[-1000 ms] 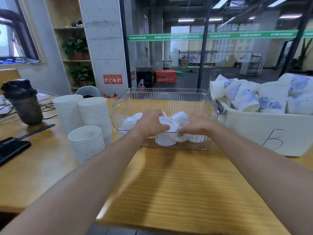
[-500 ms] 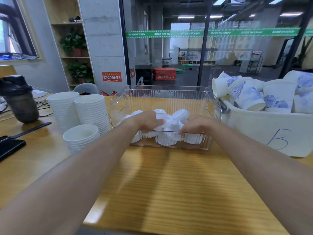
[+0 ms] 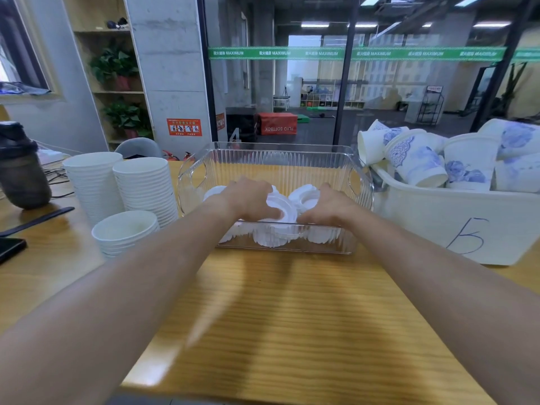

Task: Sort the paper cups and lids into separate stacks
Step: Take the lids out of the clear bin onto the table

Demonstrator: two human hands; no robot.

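- Head view: a clear ribbed plastic bin [image 3: 274, 159] stands at the middle of the wooden tabletop [image 3: 263, 311], toward its far edge. Inside lies a loose heap of white plastic cup lids [image 3: 305, 197].
- Both hands reach over the bin's near wall into the heap. The left hand [image 3: 248, 198] curls its grip around one white lid [image 3: 279, 210], thumb side against the rim. The right hand [image 3: 327, 207] rests on the lids beside it with fingers bent down into the pile; whether its grip pinches a lid I cannot tell, since the fingertips are hidden.
- Three stacks of plain white paper cups [image 3: 143, 185] stand near the tabletop's left edge, just beside the bin. A white plastic tub marked with a handwritten letter [image 3: 455, 226] sits toward the right edge, touching or almost touching the bin, piled with loose blue-patterned paper cups [image 3: 418, 162].
- Handling, as I judge it: the lids are very light, thin and springy, and probably slick, so they nest and cling together. A pinch across the rim, thumb on top and fingers under the edge, should lift one cleanly; squeezing the flat centre would likely buckle it.
- The paper cups are also light and crush easily; holding near the rolled lip, the stiffest part, seems safest.
- A dark shaker bottle [image 3: 22, 171] and a black phone [image 3: 8, 248] lie at the far left.
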